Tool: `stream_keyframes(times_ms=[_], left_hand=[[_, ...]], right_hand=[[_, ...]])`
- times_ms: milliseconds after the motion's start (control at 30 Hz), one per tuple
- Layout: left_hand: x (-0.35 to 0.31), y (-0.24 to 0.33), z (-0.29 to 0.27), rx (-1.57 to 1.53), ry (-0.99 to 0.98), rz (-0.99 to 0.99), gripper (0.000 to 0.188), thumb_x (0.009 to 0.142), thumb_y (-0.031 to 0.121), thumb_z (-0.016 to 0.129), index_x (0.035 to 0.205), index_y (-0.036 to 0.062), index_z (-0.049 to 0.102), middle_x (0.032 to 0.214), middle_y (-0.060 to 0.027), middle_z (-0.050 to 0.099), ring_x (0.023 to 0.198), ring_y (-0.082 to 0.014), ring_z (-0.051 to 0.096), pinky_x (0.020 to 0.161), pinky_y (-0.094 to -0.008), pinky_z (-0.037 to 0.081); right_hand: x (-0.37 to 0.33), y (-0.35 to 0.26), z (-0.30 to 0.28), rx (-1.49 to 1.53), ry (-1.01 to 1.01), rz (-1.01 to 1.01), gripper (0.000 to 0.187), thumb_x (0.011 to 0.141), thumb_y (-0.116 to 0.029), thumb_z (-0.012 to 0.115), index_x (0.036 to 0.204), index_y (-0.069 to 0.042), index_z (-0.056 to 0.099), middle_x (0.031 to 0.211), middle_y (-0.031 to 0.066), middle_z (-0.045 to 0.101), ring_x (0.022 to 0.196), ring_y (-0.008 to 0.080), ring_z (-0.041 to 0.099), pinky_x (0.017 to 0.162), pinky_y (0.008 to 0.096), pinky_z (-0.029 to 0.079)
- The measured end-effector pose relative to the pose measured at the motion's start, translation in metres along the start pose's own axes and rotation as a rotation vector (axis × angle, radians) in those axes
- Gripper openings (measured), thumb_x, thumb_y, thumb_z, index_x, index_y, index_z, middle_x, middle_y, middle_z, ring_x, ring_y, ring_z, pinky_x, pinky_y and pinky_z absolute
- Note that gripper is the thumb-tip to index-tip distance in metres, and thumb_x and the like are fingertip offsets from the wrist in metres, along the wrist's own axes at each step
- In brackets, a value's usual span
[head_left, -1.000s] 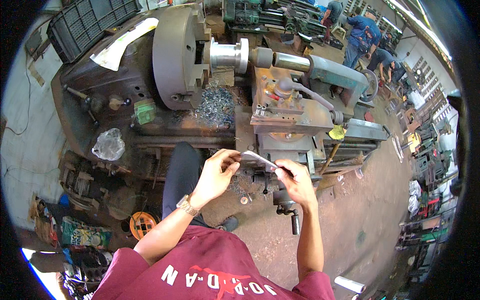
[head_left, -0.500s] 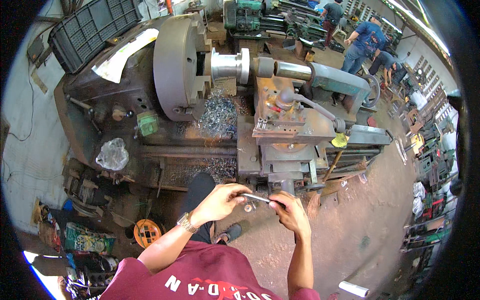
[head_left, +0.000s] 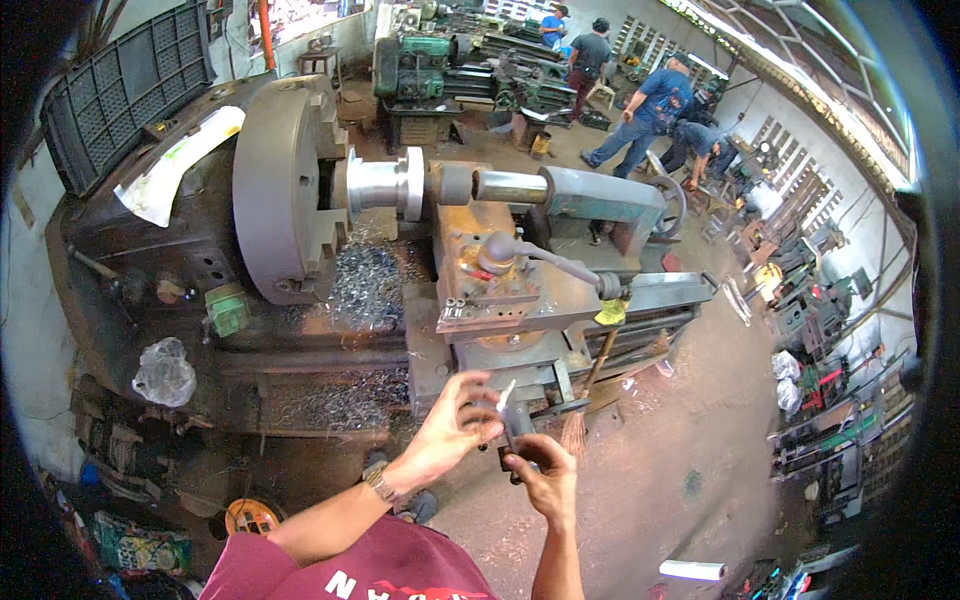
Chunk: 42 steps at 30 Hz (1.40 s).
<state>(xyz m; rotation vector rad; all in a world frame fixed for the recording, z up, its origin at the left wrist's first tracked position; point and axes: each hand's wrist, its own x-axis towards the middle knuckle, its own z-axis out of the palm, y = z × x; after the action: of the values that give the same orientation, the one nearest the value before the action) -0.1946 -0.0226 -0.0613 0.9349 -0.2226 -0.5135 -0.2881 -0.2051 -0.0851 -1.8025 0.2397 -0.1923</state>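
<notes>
My right hand (head_left: 547, 476) is closed round the dark lower end of a slim metal rod (head_left: 505, 447), which stands nearly upright. Its bright upper tip is blurred, so its exact kind is hard to make out. Just left of it my left hand (head_left: 455, 432) has its fingers curved and apart, with the thumb close to the rod; whether they touch is unclear. Both hands are in front of a large lathe. A shiny flanged metal workpiece (head_left: 384, 184) sits between the lathe's big chuck (head_left: 275, 190) and its tailstock (head_left: 600, 193).
The tool post (head_left: 495, 265) with its long lever rises beyond my hands. Metal shavings (head_left: 368, 285) heap under the chuck. A broom (head_left: 575, 435) leans at the carriage's right. Other people (head_left: 655, 105) work at the far right. A white roll (head_left: 692, 570) lies on the floor.
The rod has turned from nearly level between both hands to nearly upright in my right hand. My left fingers have opened off it. The view has shifted, with the lathe now farther left and lower.
</notes>
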Motion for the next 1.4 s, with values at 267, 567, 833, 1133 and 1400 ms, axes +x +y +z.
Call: stream_keyframes(times_ms=[267, 567, 833, 1133, 1400], left_hand=[[0.006, 0.024, -0.037, 0.675, 0.053, 0.05, 0.006, 0.095, 0.003, 0.068, 0.1, -0.0002, 0.067, 0.102, -0.0082, 0.066, 0.096, -0.0158, 0.064, 0.085, -0.0326, 0.052], [0.1, 0.14, -0.047, 0.964, -0.246, 0.652, 0.031, 0.075, -0.011, 0.061, 0.105, -0.0027, 0.063, 0.095, -0.0223, 0.063, 0.093, -0.042, 0.062, 0.082, -0.0456, 0.05], [0.156, 0.164, -0.057, 0.774, -0.324, 0.461, 0.033, 0.073, -0.023, 0.054, 0.099, -0.0071, 0.066, 0.093, -0.0154, 0.071, 0.09, -0.0184, 0.071, 0.08, -0.0326, 0.057], [0.163, 0.152, -0.065, 0.71, -0.388, 0.417, 0.026, 0.082, -0.021, 0.053, 0.1, -0.006, 0.064, 0.092, -0.0059, 0.068, 0.09, -0.0115, 0.066, 0.081, -0.0282, 0.055], [0.158, 0.141, -0.068, 0.847, -0.231, 0.426, 0.03, 0.076, -0.022, 0.051, 0.099, -0.0064, 0.062, 0.09, -0.0112, 0.069, 0.089, -0.0153, 0.067, 0.081, -0.0318, 0.057]], right_hand=[[0.037, -0.052, 0.049, -0.354, -0.187, -0.293, 0.035, 0.082, -0.011, 0.083, 0.112, -0.001, 0.07, 0.108, 0.016, 0.072, 0.104, 0.0295, 0.07, 0.088, 0.0386, 0.055], [0.14, -0.203, 0.039, -0.588, -0.257, -0.677, 0.037, 0.094, -0.02, 0.07, 0.127, -0.005, 0.063, 0.117, 0.0183, 0.066, 0.106, 0.0393, 0.066, 0.09, 0.0443, 0.054], [0.197, -0.247, 0.042, -0.663, -0.34, -0.8, 0.024, 0.093, -0.018, 0.07, 0.111, -0.003, 0.067, 0.102, 0.0144, 0.067, 0.094, 0.0349, 0.067, 0.083, 0.0416, 0.053], [0.216, -0.239, 0.035, -0.71, -0.486, -0.739, 0.029, 0.086, -0.014, 0.077, 0.111, -0.003, 0.066, 0.106, 0.0116, 0.07, 0.097, 0.031, 0.068, 0.085, 0.0385, 0.054], [0.232, -0.238, 0.044, -0.732, -0.572, -0.776, 0.023, 0.087, -0.015, 0.075, 0.101, -0.002, 0.063, 0.092, 0.0105, 0.069, 0.087, 0.0296, 0.069, 0.076, 0.0369, 0.054]])
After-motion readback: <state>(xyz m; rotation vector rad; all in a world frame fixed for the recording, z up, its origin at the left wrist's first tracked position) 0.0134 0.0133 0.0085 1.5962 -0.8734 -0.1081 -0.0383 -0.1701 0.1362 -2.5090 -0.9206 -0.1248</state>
